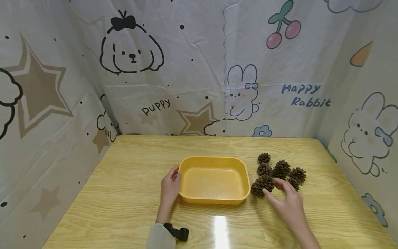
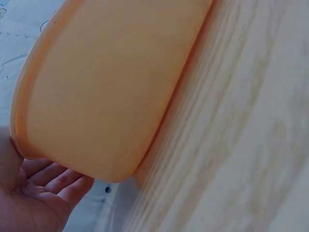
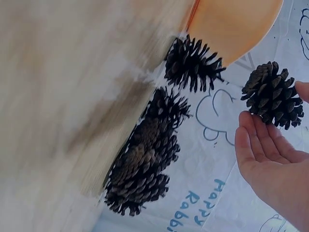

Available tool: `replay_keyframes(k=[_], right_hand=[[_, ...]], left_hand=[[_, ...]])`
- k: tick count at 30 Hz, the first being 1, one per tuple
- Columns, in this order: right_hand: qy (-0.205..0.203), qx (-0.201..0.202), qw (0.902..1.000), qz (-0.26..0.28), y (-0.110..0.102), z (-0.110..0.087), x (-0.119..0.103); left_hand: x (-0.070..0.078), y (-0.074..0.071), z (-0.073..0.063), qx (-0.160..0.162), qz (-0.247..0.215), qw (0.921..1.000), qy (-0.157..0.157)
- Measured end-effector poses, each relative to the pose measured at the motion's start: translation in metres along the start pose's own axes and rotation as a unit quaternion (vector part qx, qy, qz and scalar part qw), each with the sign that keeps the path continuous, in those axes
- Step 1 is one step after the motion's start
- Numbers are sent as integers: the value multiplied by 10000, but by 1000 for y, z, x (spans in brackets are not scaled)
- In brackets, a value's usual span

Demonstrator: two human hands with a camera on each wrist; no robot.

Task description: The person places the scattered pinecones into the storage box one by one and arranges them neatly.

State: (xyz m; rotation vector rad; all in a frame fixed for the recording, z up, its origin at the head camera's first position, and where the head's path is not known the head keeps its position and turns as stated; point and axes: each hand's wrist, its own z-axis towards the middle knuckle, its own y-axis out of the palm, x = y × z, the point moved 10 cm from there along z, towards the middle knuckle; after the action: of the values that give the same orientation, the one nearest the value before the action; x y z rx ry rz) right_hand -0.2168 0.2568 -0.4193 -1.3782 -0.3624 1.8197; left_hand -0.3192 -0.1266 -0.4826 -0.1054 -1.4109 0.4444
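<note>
A yellow rectangular plastic basin (image 1: pixel 214 200) stands on the wooden table with its inside bare. At its left end my left hand (image 1: pixel 171 185) holds the rim; in the left wrist view the fingers (image 2: pixel 63 183) lie along the outside of the basin's end wall. My right hand (image 1: pixel 289 202) pinches a pine cone (image 3: pixel 273 96) between thumb and fingers, raised above the table just right of the basin. Below it, another pine cone (image 1: pixel 257 188) sits by the basin's right end. More brown pine cones (image 1: pixel 281 168) lie clustered beyond the right hand.
The light wooden table (image 1: pixel 130 166) is bordered by a printed white cloth (image 1: pixel 192 76) at the back and both sides. A small pine cone (image 1: pixel 264 158) is the farthest of the cluster. A black strap (image 1: pixel 177 231) sits at the left wrist.
</note>
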Motion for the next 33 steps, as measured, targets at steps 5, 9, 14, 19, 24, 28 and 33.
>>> replay_keyframes(k=[5,9,14,19,24,28,33], right_hand=[[-89,-15,9999,100,9,1,-6],[-209,-22,9997,157,16,2,-12],[-392,-26,9991,180,24,4,-23],[-327,-278,9986,306,35,6,-30],[-414,-419,9973,447,47,7,-37],[-620,-425,9959,509,55,9,-44],[-765,-464,9945,552,64,12,-52]], left_hand=[[-1,0,0,27,-38,10000,3],[-1,0,1,50,-24,10000,11],[-1,-1,0,44,-43,10000,14],[0,-2,-1,48,-78,10000,16],[-3,0,0,-33,-66,9999,-97],[-4,1,-1,-63,-66,9998,-153],[-3,1,-1,-18,-40,9999,-138]])
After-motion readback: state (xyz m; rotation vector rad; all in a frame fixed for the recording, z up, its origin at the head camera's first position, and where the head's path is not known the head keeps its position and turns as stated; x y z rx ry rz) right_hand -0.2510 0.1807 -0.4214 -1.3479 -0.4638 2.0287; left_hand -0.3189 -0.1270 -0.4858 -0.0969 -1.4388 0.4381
